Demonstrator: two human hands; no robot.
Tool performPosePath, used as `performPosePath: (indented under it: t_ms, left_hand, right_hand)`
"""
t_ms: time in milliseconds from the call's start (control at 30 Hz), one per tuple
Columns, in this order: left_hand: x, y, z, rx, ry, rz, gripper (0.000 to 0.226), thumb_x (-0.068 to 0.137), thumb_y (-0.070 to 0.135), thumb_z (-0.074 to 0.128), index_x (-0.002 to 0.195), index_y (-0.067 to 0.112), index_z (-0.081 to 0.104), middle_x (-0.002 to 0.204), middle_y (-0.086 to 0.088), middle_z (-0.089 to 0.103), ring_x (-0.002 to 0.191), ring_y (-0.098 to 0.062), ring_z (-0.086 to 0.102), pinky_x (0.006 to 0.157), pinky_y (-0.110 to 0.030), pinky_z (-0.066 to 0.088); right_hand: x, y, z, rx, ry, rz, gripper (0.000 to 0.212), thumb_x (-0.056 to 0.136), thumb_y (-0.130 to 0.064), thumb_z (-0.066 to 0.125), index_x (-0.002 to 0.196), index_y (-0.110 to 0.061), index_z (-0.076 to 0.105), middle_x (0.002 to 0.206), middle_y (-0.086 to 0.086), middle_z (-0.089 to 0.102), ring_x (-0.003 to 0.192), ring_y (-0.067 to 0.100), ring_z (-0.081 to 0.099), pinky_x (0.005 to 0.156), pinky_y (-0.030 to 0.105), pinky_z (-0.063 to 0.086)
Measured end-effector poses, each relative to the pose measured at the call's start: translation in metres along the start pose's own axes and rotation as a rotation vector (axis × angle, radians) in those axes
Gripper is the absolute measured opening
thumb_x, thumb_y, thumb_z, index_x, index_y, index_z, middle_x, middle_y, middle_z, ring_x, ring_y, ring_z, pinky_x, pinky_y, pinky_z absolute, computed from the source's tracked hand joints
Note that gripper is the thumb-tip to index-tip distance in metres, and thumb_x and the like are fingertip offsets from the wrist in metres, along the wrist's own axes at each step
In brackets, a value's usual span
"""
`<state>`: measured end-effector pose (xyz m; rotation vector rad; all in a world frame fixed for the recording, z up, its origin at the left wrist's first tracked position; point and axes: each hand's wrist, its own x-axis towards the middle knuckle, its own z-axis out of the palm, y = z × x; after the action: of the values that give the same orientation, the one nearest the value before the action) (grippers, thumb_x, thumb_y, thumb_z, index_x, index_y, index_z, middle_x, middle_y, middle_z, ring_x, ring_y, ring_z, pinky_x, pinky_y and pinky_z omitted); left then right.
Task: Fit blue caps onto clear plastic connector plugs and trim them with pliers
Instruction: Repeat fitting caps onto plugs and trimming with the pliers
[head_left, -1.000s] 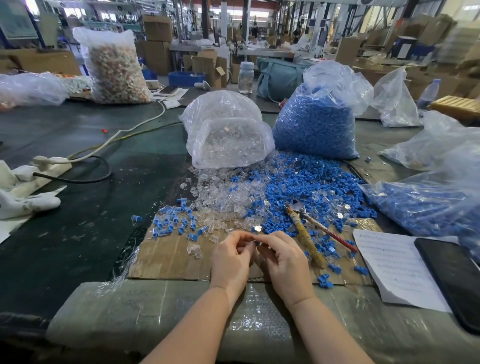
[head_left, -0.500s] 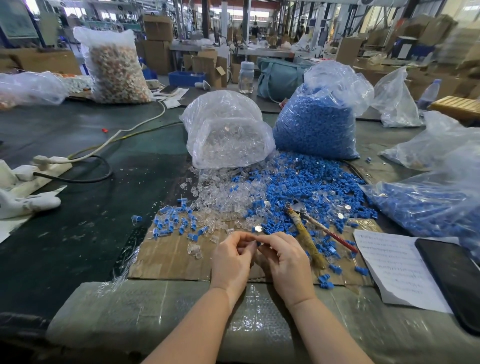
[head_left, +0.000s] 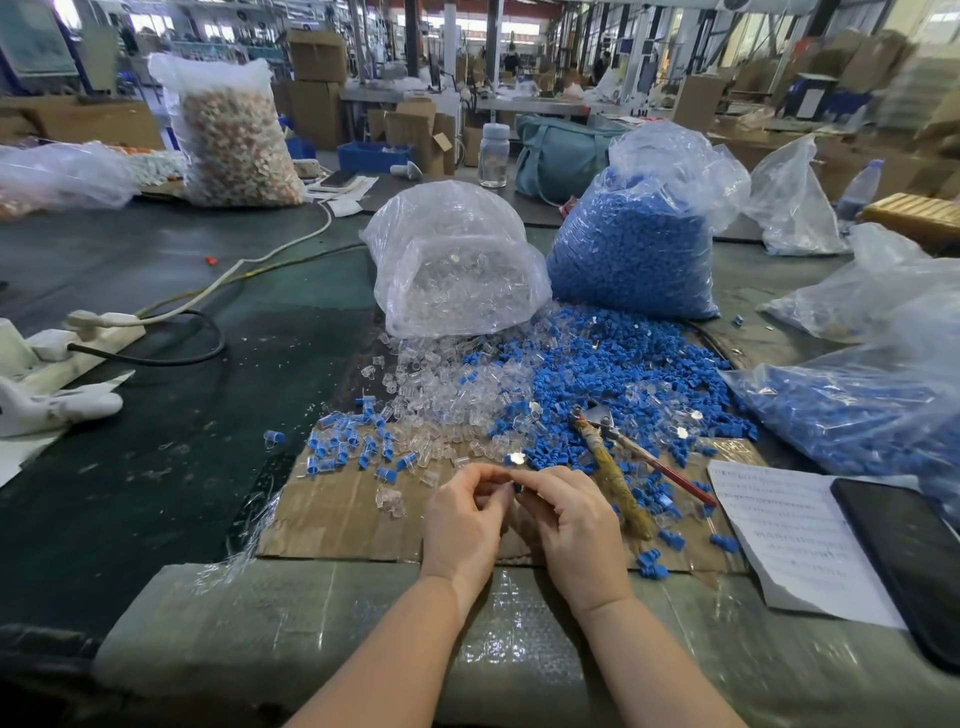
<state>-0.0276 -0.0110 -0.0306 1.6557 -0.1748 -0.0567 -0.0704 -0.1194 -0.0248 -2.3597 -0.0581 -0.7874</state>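
Head view, looking down on our two bare hands over a flat brown cardboard sheet (head_left: 337, 514), which we take as our landmark. Our left hand (head_left: 462, 525) and right hand (head_left: 571, 525) meet above the sheet's near middle, fingers curled inward, fingertips touching. Between them we pinch a small blue cap (head_left: 518, 487); only a sliver of it shows. Whether a clear plug is held with it we cannot tell, since the fingers hide it.

On the sheet's far left part lies a scatter of clear plugs already fitted with blue caps (head_left: 353, 441). Across the sheet's far edge spreads a loose pile of clear plastic connector plugs (head_left: 441, 395), and to the right of that a loose heap of blue caps (head_left: 613, 374). Pliers with one red handle and one handle wrapped in worn tan tape (head_left: 615, 473) lie on the sheet's right part, just beside our right hand, jaws pointing away from us into the blue heap.

Beyond the sheet stand a clear plastic bag of clear plugs (head_left: 457, 270) and, right of it, a clear plastic bag packed with blue caps (head_left: 634, 249). Right of the sheet lies a white printed paper (head_left: 789, 535) with a black phone (head_left: 904, 561) resting on its right side. Far to the sheet's left sits a white power strip (head_left: 104, 327) on the dark green tabletop (head_left: 130, 467).
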Motion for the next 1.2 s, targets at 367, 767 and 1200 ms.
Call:
performPosePath:
  t_ms: [367,767,1200]
  left_hand:
    - [-0.0002,0.0008,-0.0011,0.037,-0.005,0.015,0.024,0.086,0.003,0.061,0.083,0.027,0.063,0.078,0.002,0.068,0.071,-0.007,0.064,0.063,-0.017,0.052]
    - [-0.0004,0.0016,-0.0005,0.022,-0.014,0.002,0.023,0.086,0.001,0.061,0.082,0.023,0.065,0.077,0.0,0.068,0.07,-0.009,0.064,0.064,-0.02,0.053]
    - [-0.0008,0.0055,-0.0006,0.065,0.001,-0.01,0.022,0.086,0.005,0.062,0.081,0.026,0.062,0.08,0.002,0.067,0.075,-0.01,0.064,0.064,-0.015,0.052]
  right_hand:
    - [-0.0004,-0.0024,-0.0008,0.03,0.007,0.02,0.022,0.082,-0.022,0.063,0.102,-0.019,0.072,0.088,-0.006,0.066,0.084,0.012,0.059,0.077,0.022,0.048]
    - [0.0007,-0.0048,-0.0024,0.025,0.02,0.021,0.032,0.083,-0.039,0.054,0.096,-0.016,0.074,0.085,-0.004,0.068,0.081,0.014,0.06,0.074,0.024,0.048]
    - [0.001,-0.0007,-0.0015,-0.077,-0.015,0.047,0.025,0.079,-0.005,0.07,0.104,-0.011,0.07,0.092,-0.001,0.065,0.089,0.017,0.059,0.085,0.034,0.049]
